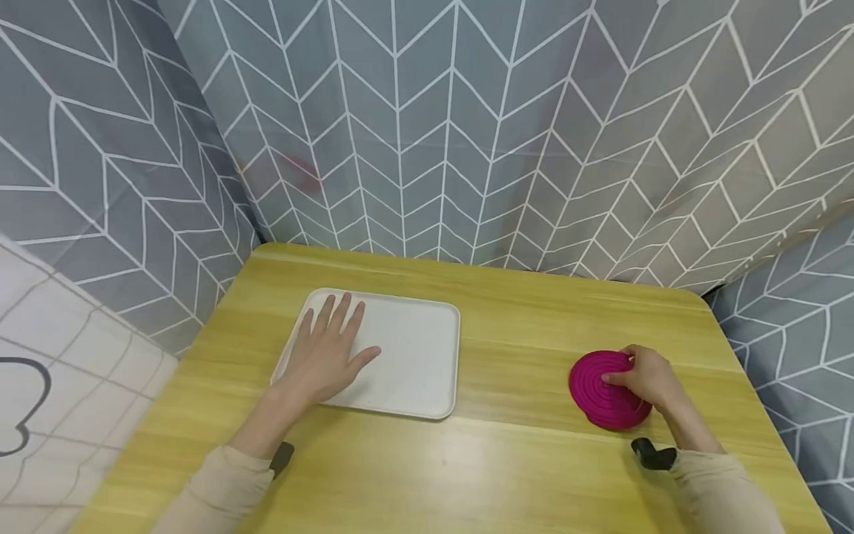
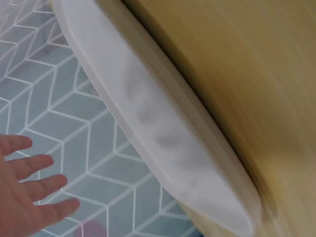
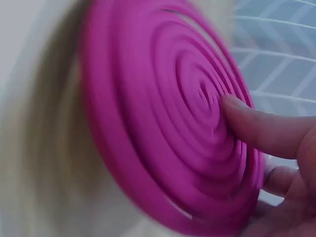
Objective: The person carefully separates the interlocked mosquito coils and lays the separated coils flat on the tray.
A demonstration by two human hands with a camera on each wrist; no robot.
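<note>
My right hand [image 1: 652,377] pinches a round magenta spiral coaster [image 1: 596,394] on the right side of the table. The thumb lies on its ringed top near the middle, and the other fingers go under the edge. In the right wrist view the coaster [image 3: 148,113] is tilted, its concentric coils slightly uneven and blurred. On the left, my left hand [image 1: 325,356] hovers palm down with fingers spread over a white rectangular tray [image 1: 414,356]. In the left wrist view those fingers [image 2: 44,182] are straight, and their shadow falls on the tray [image 2: 148,113].
The tray lies flat on the yellow wooden table [image 1: 507,460]. A grey curtain [image 1: 427,133] with white chevron lines hangs along the back edge and both sides. Black straps show at both wrists.
</note>
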